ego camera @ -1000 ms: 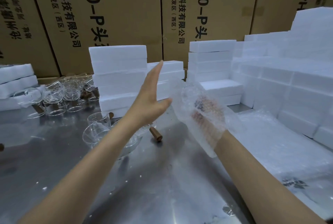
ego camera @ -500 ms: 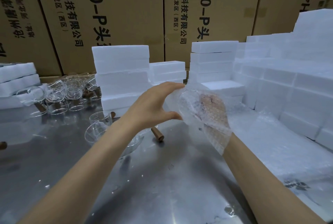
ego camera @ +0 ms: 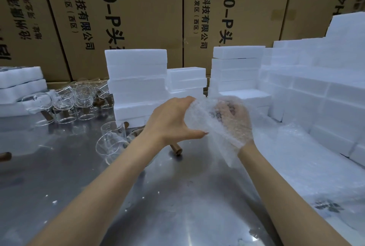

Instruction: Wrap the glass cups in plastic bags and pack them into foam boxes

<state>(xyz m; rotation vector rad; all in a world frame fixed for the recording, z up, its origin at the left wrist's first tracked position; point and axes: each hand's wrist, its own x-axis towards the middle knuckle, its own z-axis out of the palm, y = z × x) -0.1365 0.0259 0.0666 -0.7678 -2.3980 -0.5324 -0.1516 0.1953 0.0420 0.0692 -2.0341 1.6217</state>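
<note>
Your right hand [ego camera: 230,116] sat inside the bubble bag [ego camera: 213,127]; your left hand [ego camera: 173,120] pinched its edge above the tabletop [ego camera: 177,196], glass cups [ego camera: 110,141] left of the bag.

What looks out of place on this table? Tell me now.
Two glass cups lie tipped on their sides near the left forearm, while the cups at the back left stand upright. White crumbs are scattered over the metal table. Nothing looks broken.

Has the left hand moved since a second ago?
Yes. The left hand has dropped from raised and open before the foam box stack to grip the bubble bag.
</note>
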